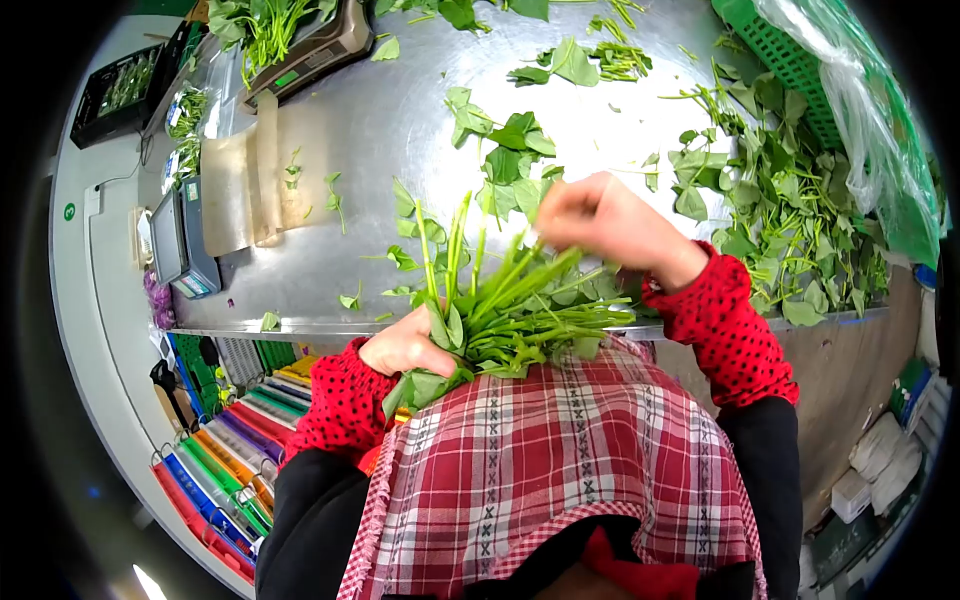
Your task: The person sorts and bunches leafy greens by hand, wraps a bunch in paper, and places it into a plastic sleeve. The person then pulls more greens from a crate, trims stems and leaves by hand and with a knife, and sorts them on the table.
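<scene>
My left hand [412, 345] is closed around a bunch of leafy greens [520, 320], long green stems with broad leaves, held against the apron at the table's front edge. The stems fan out up and to the right. Over their upper ends is my right hand [605, 225], curled with fingertips together and slightly blurred by motion; what it pinches, if anything, is hidden. Loose leaves [515, 165] lie on the metal table [400, 120] just beyond that hand.
A heap of greens [790, 210] covers the table's right side, beside a green basket [800, 70] and a plastic bag [870, 120]. Scales [320, 45] bearing greens stand at the back left; another scale [195, 240] is at the left edge. Colourful folders [230, 450] stand below left.
</scene>
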{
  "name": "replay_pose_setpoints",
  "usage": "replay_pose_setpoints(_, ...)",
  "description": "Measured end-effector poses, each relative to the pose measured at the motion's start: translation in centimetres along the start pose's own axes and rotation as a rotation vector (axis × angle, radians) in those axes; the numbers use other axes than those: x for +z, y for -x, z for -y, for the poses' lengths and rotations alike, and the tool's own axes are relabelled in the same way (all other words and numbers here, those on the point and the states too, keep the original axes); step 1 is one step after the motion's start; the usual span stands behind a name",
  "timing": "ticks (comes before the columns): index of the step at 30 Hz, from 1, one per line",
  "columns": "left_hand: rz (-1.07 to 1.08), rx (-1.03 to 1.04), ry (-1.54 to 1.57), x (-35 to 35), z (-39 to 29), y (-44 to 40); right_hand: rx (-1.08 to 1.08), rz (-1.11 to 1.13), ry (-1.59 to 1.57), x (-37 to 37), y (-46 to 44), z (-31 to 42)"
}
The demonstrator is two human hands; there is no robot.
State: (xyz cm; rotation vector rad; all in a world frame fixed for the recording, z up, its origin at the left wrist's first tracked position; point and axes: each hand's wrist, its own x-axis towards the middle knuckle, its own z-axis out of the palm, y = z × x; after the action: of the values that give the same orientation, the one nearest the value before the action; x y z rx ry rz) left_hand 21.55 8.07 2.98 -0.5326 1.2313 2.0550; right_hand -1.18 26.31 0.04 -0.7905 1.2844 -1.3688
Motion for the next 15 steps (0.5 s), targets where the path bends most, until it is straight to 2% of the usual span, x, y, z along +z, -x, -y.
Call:
replay_pose_setpoints(2, -0.025, 0.03, -0.005, -0.1, 0.5, 0.4, -0.142, -0.341, 0.054, -2.0, 0.2, 0.7)
replay_pose_setpoints(3, -0.05, 0.086, 0.032, 0.9, -0.1, 0.4, -0.152, -0.308, 0.288, -2.4, 1.6, 2.4)
replay_pose_setpoints(6, -0.081, 0.052, 0.049, 0.6, 0.5, 0.5, -0.31, 0.111, 0.598, 0.8, 3.1, 3.8)
replay_pose_setpoints(7, -0.118, 0.029, 0.059, 0.8, 0.7, 0.4, -0.417, 0.197, 0.519, 1.5, 3.1, 2.9)
replay_pose_setpoints(8, -0.106, 0.02, 0.05, 0.7, 1.1, 0.3, -0.413, 0.18, 0.518, 1.5, 3.1, 2.5)
replay_pose_setpoints(10, -0.093, 0.075, 0.036, 0.1, 2.0, 0.3, -0.391, 0.11, 0.362, 0.6, 2.2, 1.6)
replay_pose_setpoints(11, -0.113, 0.03, -0.007, -0.3, 2.6, 0.5, -0.36, -0.158, 0.017, -0.3, 1.9, 0.2)
replay_pose_setpoints(12, -0.117, 0.026, -0.009, -0.3, 3.3, 0.7, -0.23, -0.385, -0.067, -2.0, 2.4, 1.9)
replay_pose_setpoints(13, -0.152, 0.054, 0.112, -0.2, 4.0, 0.9, -0.209, -0.595, 0.163, -3.8, 2.7, 2.2)
replay_pose_setpoints(14, -0.187, 0.081, 0.232, 0.1, 4.3, 0.9, -0.181, -0.644, 0.188, -4.1, 3.3, 2.1)
replay_pose_setpoints(15, -0.208, 0.115, 0.305, 0.8, 4.0, 0.8, -0.143, -0.509, 0.216, -3.4, 3.6, 2.0)
